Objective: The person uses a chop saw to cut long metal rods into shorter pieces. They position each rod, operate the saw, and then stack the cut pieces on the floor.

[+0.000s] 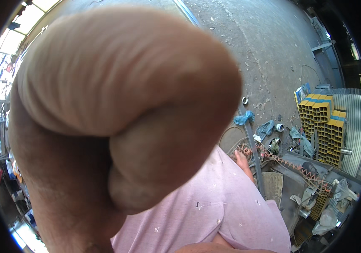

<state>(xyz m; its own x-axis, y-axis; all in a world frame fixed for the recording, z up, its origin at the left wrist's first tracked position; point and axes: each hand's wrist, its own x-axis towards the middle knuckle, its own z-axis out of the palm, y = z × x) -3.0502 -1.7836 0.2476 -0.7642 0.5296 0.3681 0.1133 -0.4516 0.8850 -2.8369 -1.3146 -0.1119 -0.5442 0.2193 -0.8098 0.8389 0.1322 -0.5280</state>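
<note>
My left hand [113,114] is right up against the camera and fills most of the left and middle of the picture. Its fingers are curled into a fist, blurred by closeness, and nothing shows inside them. Below it lies the pink fabric of my shirt [214,211]. A strip of bare skin [222,248] shows at the bottom edge; I cannot tell which part of an arm it is. My right hand is not visible. A small patch of skin [242,162] pokes out past the shirt's edge, either toes or fingers.
A grey concrete floor [264,46] stretches away at the top right. A stack of yellow square tubes [323,126] stands at the right beside corrugated metal sheets [355,126]. Blue rags [244,118], wire coils, scrap and plastic bags litter the floor around a long metal bar [254,156].
</note>
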